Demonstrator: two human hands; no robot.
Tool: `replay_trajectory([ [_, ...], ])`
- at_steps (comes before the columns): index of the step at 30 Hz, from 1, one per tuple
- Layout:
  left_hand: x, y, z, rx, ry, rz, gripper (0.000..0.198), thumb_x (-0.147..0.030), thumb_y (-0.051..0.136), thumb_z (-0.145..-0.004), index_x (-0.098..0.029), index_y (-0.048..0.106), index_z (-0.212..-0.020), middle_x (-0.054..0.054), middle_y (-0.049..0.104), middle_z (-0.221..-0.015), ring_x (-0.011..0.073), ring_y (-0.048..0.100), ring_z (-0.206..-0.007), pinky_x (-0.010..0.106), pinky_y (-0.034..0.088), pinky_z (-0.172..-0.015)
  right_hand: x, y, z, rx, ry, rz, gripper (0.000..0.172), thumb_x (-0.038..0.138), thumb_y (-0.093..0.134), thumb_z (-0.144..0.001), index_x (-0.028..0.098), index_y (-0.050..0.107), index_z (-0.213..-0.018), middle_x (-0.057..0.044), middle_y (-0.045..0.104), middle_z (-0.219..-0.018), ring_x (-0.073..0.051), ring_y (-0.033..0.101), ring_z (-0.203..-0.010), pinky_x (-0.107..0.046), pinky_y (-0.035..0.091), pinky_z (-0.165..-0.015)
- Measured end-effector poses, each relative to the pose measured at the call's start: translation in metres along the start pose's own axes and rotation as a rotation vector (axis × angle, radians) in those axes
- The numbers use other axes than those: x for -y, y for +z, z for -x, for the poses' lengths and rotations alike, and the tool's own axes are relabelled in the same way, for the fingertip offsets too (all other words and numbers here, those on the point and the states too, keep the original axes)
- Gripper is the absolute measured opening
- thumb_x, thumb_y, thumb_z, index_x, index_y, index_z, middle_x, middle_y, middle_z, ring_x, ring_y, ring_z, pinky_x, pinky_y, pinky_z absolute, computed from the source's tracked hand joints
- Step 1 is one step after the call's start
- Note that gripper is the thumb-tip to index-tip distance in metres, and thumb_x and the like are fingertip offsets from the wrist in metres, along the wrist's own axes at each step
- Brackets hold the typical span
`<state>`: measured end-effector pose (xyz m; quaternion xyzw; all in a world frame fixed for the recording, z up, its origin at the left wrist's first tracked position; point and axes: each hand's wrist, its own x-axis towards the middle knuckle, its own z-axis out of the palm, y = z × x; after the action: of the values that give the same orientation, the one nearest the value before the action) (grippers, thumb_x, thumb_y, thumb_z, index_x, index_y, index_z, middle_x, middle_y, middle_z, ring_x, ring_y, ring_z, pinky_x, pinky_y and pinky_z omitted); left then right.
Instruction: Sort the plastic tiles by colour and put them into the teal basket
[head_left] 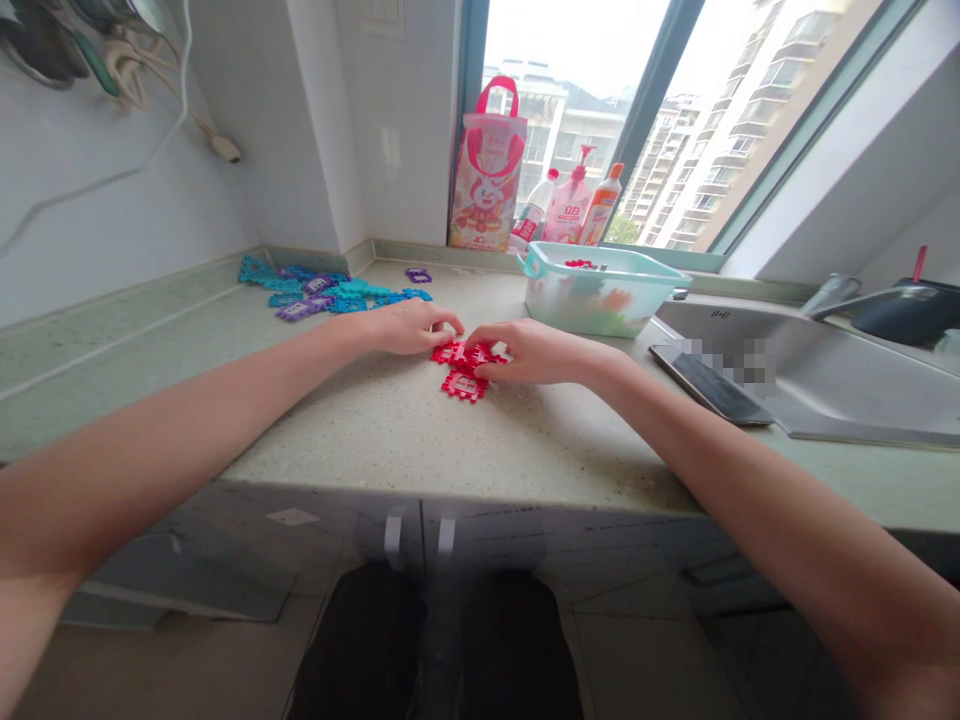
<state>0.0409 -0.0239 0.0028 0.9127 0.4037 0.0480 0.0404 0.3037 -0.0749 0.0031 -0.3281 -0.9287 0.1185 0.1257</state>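
Note:
Several red plastic interlocking building pieces (465,384) lie in a small cluster on the countertop, with toothed edges and open frames. My left hand (409,326) is at the cluster's left side, fingers curled down and closed on the edge of a red piece. From the right, my right hand (525,350) has its thumb and fingers closed around another red piece in the same cluster. The fingers partly cover the pieces, so how they join is hard to make out.
Blue and purple interlocking pieces (330,290) lie at the back left. A pale green plastic basket (600,295) holds more pieces. A phone (709,385) rests by the steel sink (847,390). Bottles (570,205) and a pink bag (487,190) stand at the window.

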Motion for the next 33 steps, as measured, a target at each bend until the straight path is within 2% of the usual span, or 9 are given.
replay_trajectory([
  [6,0.001,0.002,-0.001,-0.010,-0.012,-0.021,0.044,-0.038,0.051,-0.108,-0.026,0.078,-0.140,0.004,0.082,-0.107,0.0194,0.072,-0.090,0.026,0.045,-0.076,0.007,-0.003,0.003,0.034,0.025,0.080,0.037,0.032,0.071,-0.102,0.022,0.075,-0.137,-0.007,0.082,-0.114,-0.020,0.068,-0.088,-0.031,0.043,-0.079],
  [14,-0.002,0.000,-0.001,0.002,-0.006,-0.053,0.044,-0.033,0.050,-0.107,-0.025,0.078,-0.140,0.004,0.081,-0.097,0.0191,0.070,-0.081,0.027,0.044,-0.074,0.022,-0.007,0.006,0.058,0.053,0.146,0.033,0.031,0.069,-0.103,0.025,0.076,-0.135,-0.007,0.083,-0.113,-0.021,0.070,-0.089,-0.031,0.043,-0.078],
  [22,-0.002,0.001,-0.002,0.002,-0.017,-0.058,0.044,-0.037,0.051,-0.107,-0.028,0.078,-0.141,0.003,0.082,-0.099,0.0204,0.072,-0.085,0.029,0.046,-0.079,0.021,-0.008,0.007,0.071,0.044,0.126,0.039,0.028,0.067,-0.103,0.024,0.073,-0.141,-0.008,0.083,-0.120,-0.022,0.071,-0.094,-0.032,0.045,-0.083],
  [29,-0.002,0.002,-0.002,0.004,-0.006,-0.079,0.044,-0.036,0.049,-0.107,-0.027,0.078,-0.139,0.004,0.081,-0.095,0.0202,0.070,-0.079,0.029,0.044,-0.073,0.022,-0.009,0.008,0.076,0.053,0.113,0.034,0.028,0.069,-0.103,0.024,0.075,-0.136,-0.007,0.083,-0.115,-0.021,0.069,-0.089,-0.031,0.044,-0.080],
  [33,-0.003,0.002,-0.001,-0.004,0.016,-0.083,0.044,-0.037,0.050,-0.107,-0.026,0.078,-0.140,0.004,0.082,-0.095,0.0204,0.070,-0.080,0.029,0.045,-0.077,0.021,-0.009,0.007,0.075,0.055,0.106,0.034,0.030,0.070,-0.102,0.023,0.076,-0.135,-0.008,0.083,-0.112,-0.021,0.070,-0.088,-0.032,0.044,-0.080],
])
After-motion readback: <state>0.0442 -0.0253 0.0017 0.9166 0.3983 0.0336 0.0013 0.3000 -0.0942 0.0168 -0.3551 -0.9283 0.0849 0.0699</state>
